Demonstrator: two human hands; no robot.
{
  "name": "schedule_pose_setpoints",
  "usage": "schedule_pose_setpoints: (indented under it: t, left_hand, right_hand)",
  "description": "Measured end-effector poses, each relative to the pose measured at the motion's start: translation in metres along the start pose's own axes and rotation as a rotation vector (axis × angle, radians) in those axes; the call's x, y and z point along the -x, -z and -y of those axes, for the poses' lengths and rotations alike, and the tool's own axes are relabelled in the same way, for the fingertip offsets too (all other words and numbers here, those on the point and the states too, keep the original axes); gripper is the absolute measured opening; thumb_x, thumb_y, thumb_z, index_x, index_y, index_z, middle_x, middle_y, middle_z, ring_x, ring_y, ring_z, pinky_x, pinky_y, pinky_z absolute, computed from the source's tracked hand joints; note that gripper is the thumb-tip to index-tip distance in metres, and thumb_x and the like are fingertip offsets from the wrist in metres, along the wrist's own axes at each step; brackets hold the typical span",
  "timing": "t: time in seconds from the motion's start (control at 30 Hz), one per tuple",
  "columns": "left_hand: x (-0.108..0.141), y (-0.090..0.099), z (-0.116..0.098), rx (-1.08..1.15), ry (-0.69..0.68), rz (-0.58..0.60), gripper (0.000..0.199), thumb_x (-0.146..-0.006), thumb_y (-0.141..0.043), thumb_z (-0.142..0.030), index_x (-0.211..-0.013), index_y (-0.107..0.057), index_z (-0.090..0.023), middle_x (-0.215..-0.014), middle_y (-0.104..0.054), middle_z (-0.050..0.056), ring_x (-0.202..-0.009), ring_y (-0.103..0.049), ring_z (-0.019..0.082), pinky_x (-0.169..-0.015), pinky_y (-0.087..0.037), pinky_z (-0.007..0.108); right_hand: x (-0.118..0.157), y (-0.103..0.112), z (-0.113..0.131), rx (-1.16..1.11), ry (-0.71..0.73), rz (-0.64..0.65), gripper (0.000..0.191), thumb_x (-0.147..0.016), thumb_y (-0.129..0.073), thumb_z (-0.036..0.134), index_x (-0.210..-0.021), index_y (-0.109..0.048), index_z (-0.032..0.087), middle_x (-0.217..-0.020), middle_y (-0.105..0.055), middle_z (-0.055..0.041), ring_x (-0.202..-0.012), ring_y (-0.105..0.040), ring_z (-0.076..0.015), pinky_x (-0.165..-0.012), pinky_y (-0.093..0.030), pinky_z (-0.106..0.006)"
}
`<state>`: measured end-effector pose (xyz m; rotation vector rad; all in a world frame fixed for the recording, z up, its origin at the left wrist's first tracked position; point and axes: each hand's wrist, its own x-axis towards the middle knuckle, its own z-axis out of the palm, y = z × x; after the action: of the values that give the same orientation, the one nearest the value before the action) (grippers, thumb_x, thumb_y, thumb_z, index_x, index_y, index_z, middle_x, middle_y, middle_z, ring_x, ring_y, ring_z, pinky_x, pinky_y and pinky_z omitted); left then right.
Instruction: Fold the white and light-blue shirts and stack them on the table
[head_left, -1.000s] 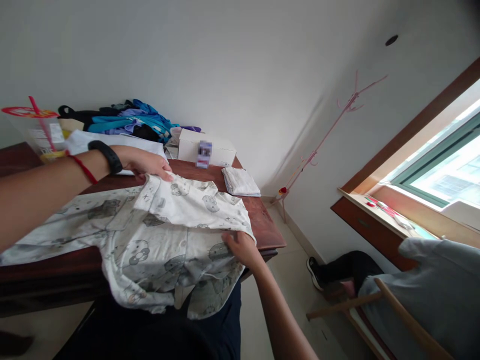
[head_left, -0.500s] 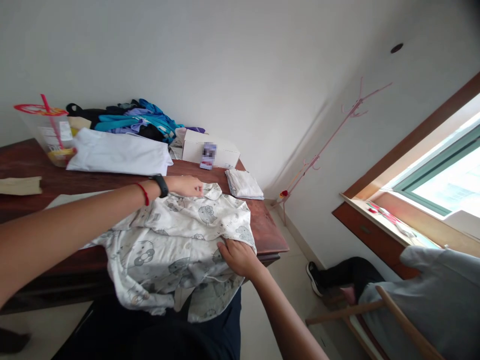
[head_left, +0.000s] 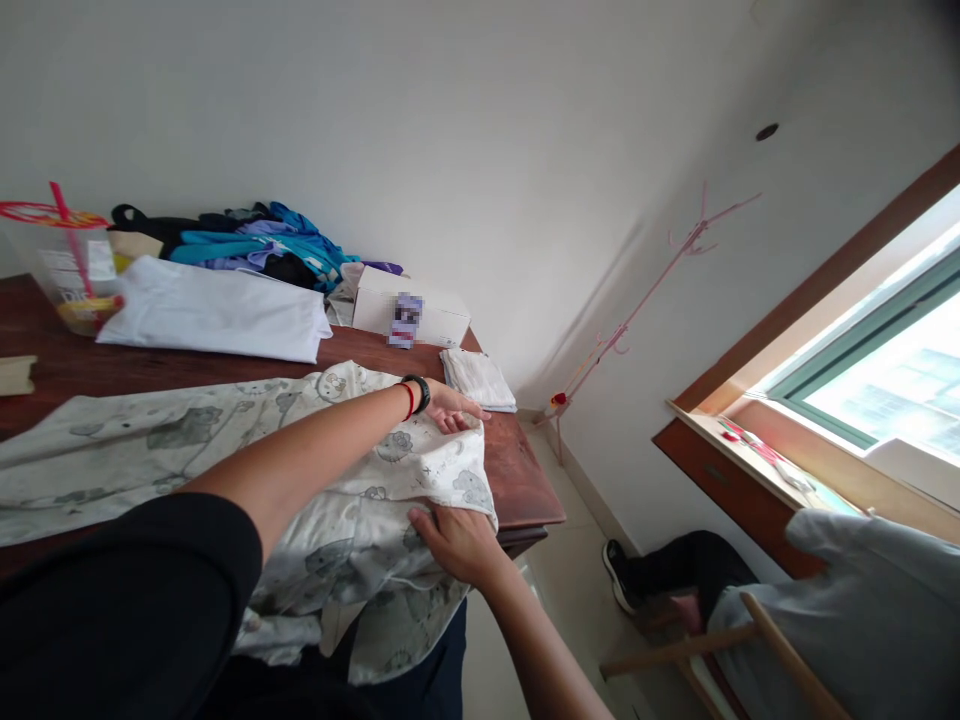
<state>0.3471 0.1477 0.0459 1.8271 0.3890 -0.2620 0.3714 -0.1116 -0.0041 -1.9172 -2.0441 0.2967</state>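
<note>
A white pajama shirt (head_left: 397, 445) with grey cartoon prints lies rumpled over the table's front edge, its lower part hanging by my lap. My left hand (head_left: 452, 403), crossing over the cloth, rests at the shirt's far right part with its fingers apart. At the near right edge, my right hand (head_left: 461, 543) grips the shirt, thumb on top and the other fingers hidden under the fabric. Cloth of the same print (head_left: 112, 440) stretches flat to the left; whether it is one piece with the shirt, I cannot tell.
On the dark wooden table (head_left: 517, 470) are a folded white cloth (head_left: 480, 378), a white box (head_left: 442, 312), a white packet (head_left: 217, 308), piled clothes (head_left: 300, 245) and a plastic cup with straw (head_left: 71, 275). A seated person (head_left: 862, 610) is at right, near a pink coat stand (head_left: 652, 285).
My left hand has moved right across the shirt, from its collar area to the far right edge. My right hand keeps its grip. More printed cloth shows at the left.
</note>
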Motion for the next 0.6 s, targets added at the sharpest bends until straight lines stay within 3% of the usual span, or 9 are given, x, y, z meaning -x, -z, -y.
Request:
schedule_pose_setpoints:
  t: [0.1,0.2,0.33,0.5,0.6]
  left_hand:
    - [0.004,0.001,0.007,0.07,0.007,0.022,0.073,-0.074,-0.075,-0.066,-0.134,-0.052,-0.03,-0.097,-0.064,0.003,-0.088,-0.065,0.018,-0.084,-0.059,0.034]
    - [0.01,-0.001,0.008,0.09,0.034,0.007,0.073,-0.074,-0.075,-0.066,-0.135,-0.052,-0.032,-0.103,-0.065,0.003,-0.091,-0.066,0.019,-0.085,-0.059,0.035]
    - [0.012,0.008,0.0,0.022,0.217,-0.039,0.062,-0.067,-0.08,-0.067,-0.108,-0.068,-0.022,-0.091,-0.07,0.009,-0.088,-0.069,0.029,-0.078,-0.059,0.042]
    - [0.022,0.024,-0.008,-0.048,0.466,-0.076,0.062,-0.055,-0.087,-0.069,-0.082,-0.07,-0.017,-0.07,-0.067,0.016,-0.084,-0.067,0.041,-0.071,-0.057,0.051]
    - [0.031,0.023,-0.01,-0.066,0.411,-0.021,0.059,-0.057,-0.084,-0.073,-0.08,-0.07,-0.02,-0.065,-0.064,0.012,-0.079,-0.066,0.037,-0.072,-0.056,0.05]
  right_hand:
    - [0.0,0.0,-0.001,-0.026,-0.008,-0.007,0.049,-0.104,-0.044,0.054,-0.136,-0.065,0.024,-0.138,-0.068,-0.0114,-0.134,-0.059,-0.0309,-0.116,-0.039,-0.048]
    - [-0.001,0.001,-0.001,-0.051,-0.011,-0.028,0.05,-0.103,-0.047,0.054,-0.139,-0.063,0.024,-0.137,-0.068,-0.0112,-0.135,-0.057,-0.0314,-0.118,-0.038,-0.048]
    - [-0.001,0.001,-0.002,-0.054,-0.006,-0.046,0.055,-0.1,-0.05,0.059,-0.142,-0.061,0.025,-0.138,-0.067,-0.0116,-0.135,-0.057,-0.0332,-0.116,-0.041,-0.049]
    - [-0.001,0.001,-0.001,-0.041,-0.011,-0.073,0.062,-0.099,-0.049,0.063,-0.147,-0.056,0.024,-0.145,-0.062,-0.0128,-0.139,-0.053,-0.0343,-0.118,-0.038,-0.051]
    - [-0.003,0.005,0.0,-0.063,-0.031,-0.073,0.066,-0.098,-0.052,0.061,-0.149,-0.053,0.021,-0.148,-0.058,-0.0145,-0.141,-0.051,-0.0345,-0.119,-0.036,-0.051]
